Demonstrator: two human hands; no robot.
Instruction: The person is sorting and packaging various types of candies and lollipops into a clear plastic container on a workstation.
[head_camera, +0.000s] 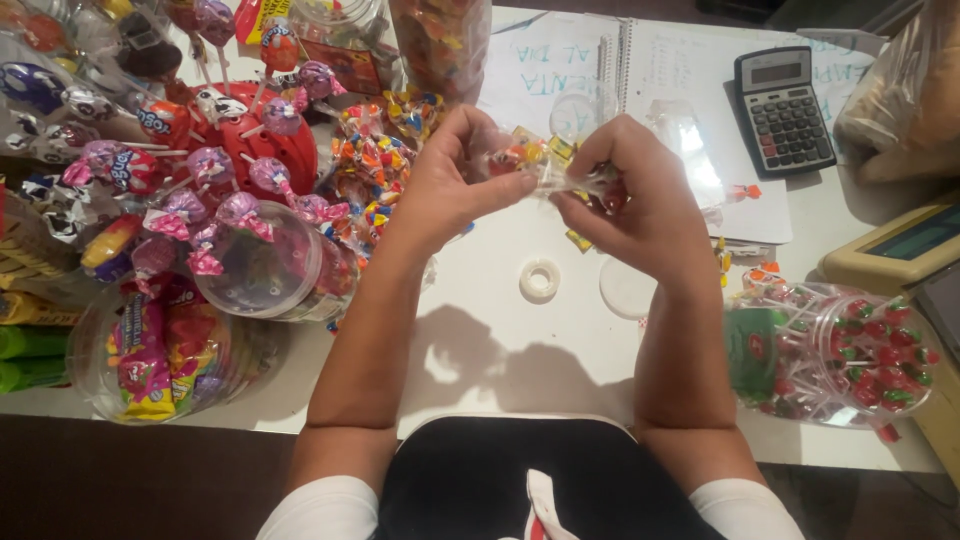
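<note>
Head view. The left hand (455, 185) and right hand (640, 205) meet above the middle of the white worktop (500, 340), each grip closed in a pinch on the same small clear plastic bag of wrapped sweets (545, 165). The left thumb and forefinger nip the bag's left end, where red and yellow wrappers show; the right fingers (600, 180) fold around its right end, so that part of the bag is hidden. The bag is held in the air, clear of the worktop.

Directly below the hands, on the worktop, lie a small roll of clear adhesive tape (539, 279) and, just to its right, a round translucent plastic lid (625, 288). Behind the hands lies an open spiral notebook with handwritten pages (620, 70), with a grey desk calculator (785, 110) on its right page.

To the left stands a red display stand stuck with wrapped lollipops in purple and pink foil (245, 150), with a heap of small multicoloured wrapped sweets (375, 170) beside it. Nearer the front edge lie a clear round tub on its side (265, 265) and a clear jar of bright candy packets (150, 360). To the right lies a clear plastic jar of red lollipops with green trim (840, 350), well apart from the hands.
</note>
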